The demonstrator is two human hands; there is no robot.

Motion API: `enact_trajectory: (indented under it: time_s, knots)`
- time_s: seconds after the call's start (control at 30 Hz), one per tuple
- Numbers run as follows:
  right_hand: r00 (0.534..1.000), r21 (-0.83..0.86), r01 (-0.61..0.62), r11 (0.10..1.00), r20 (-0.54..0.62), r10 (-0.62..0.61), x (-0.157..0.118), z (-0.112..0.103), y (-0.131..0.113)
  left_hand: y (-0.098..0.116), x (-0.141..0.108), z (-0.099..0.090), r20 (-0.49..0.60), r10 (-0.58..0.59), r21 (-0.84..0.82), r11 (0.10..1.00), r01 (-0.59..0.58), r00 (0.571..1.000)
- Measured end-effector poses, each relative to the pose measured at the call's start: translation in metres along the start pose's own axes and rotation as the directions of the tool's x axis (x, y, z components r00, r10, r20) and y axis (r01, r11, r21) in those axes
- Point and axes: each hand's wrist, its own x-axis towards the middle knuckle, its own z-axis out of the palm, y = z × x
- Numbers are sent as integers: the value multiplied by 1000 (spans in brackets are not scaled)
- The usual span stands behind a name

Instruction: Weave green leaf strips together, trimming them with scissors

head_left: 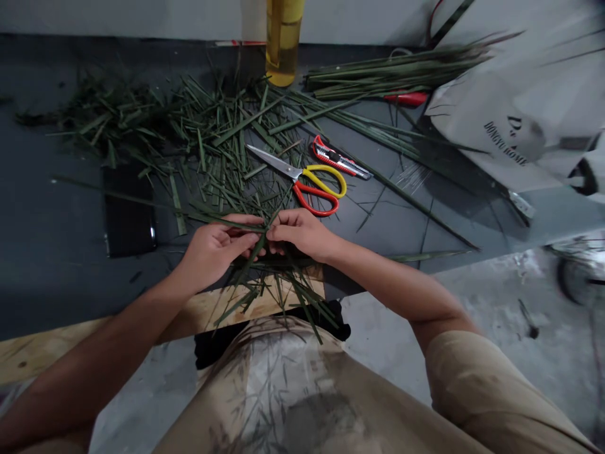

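Observation:
My left hand [217,247] and my right hand [300,233] meet near the table's front edge, fingertips almost touching. Both are closed on narrow green leaf strips [263,242] that cross between them. One long strip runs out to the left from my left hand. Just beyond my right hand lie scissors [297,175] with one yellow and one red handle, blades pointing up and left. A red utility knife [338,157] rests behind them. Cut leaf pieces [208,132] form a loose heap behind my hands, and more strips [283,290] lie over the front edge.
A black phone-like slab [129,214] lies left of my hands. At the back stand a bottle of yellow liquid [282,44] and, beside it, a bundle of long leaves [392,72]. A white printed bag [520,126] is at the right.

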Motion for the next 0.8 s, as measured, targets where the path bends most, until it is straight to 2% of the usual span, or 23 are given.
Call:
enact_trajectory:
  time_s: [0.17, 0.27, 0.37, 0.43, 0.5, 0.67, 0.8]
  knots:
    - [999, 11, -47, 999, 19, 46, 0, -1, -5, -6, 3, -2, -12, 0, 43, 999, 0, 1000]
    - [996, 10, -74, 997, 46, 74, -1, -2, -6, -11, 6, -9, 32, 29, 115, 993, -32, 999]
    - [993, 16, -81, 997, 84, 79, -1, -3, -6, -13, 7, -16, 119, 195, 197, 956, -216, 974]
    - [991, 25, -84, 996, 107, 81, -1, -3, -6, -11, 6, -18, 190, 336, 247, 893, -376, 922]
    - [987, 23, -92, 996, 136, 88, -1, -4, -6, -7, 4, -17, 215, 392, 283, 852, -441, 895]
    - [983, 8, -86, 996, 164, 84, -2, -6, -7, 0, 0, -15, 145, 379, 431, 807, -403, 914]
    - [991, 21, -52, 998, 124, 50, -1, -6, -7, -3, 2, -17, 141, 394, 450, 792, -413, 908]
